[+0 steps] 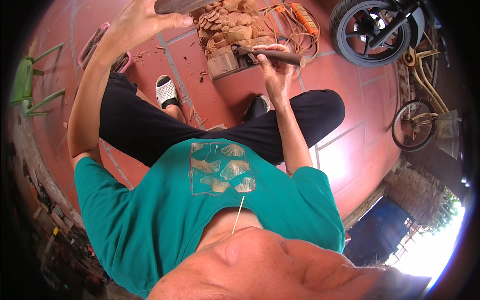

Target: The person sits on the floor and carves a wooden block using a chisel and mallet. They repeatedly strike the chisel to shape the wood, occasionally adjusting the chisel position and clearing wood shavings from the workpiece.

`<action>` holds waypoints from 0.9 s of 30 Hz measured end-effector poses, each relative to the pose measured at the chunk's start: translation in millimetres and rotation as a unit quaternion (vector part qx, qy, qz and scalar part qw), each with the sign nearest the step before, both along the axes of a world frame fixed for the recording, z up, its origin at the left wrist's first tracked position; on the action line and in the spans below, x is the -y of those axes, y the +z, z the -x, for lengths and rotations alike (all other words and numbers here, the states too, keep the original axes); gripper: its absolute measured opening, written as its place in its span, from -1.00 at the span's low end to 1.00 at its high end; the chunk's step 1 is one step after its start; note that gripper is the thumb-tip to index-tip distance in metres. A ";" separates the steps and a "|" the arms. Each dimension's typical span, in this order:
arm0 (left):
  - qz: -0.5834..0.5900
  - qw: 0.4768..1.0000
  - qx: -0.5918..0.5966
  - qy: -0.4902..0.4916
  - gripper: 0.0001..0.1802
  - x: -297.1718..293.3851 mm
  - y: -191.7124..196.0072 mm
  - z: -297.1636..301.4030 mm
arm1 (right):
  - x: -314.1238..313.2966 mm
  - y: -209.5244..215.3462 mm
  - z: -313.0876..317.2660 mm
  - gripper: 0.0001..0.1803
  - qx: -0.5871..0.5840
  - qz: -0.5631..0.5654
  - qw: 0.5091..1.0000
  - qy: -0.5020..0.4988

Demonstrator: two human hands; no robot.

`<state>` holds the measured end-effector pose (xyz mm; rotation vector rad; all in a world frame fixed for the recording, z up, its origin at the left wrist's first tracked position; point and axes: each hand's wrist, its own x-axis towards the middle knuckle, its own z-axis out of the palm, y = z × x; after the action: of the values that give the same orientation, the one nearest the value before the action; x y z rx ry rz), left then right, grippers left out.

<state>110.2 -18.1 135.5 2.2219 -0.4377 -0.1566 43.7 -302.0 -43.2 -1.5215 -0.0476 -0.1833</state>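
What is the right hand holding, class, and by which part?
The right hand holds a chisel by its wooden handle, toward the blade end.

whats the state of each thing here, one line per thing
right hand: closed on a chisel
chisel: gripped, pointing left
left hand: partly out of frame, grip unclear
wood carving: carved above, base blocky
orange power strip: lying flat
cable: loosely coiled
pink basket: loaded
white sandal: worn
green chair: upright
motorcycle: upright

The carving [234, 31] is orange-brown, the leaf-patterned shirt [170, 202] teal.
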 end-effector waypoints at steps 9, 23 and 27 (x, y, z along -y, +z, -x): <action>0.021 1.000 -0.004 0.009 -0.12 -11.0 -3.7 3.0 | -7.9 0.2 13.4 -0.67 0.020 -0.021 1.000 0.000; 0.026 0.999 0.017 -0.026 -0.12 -4.6 -1.3 3.5 | 8.1 3.7 12.4 -0.89 -0.062 0.028 0.998 -0.002; 0.006 0.999 0.041 -0.035 -0.12 -4.3 -5.3 1.2 | -5.6 -3.4 5.4 -0.85 0.010 0.240 0.971 -0.024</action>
<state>109.0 -13.8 130.2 2.2075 -0.5595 -0.1003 38.4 -296.4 -46.7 -2.0045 -0.0758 -0.2376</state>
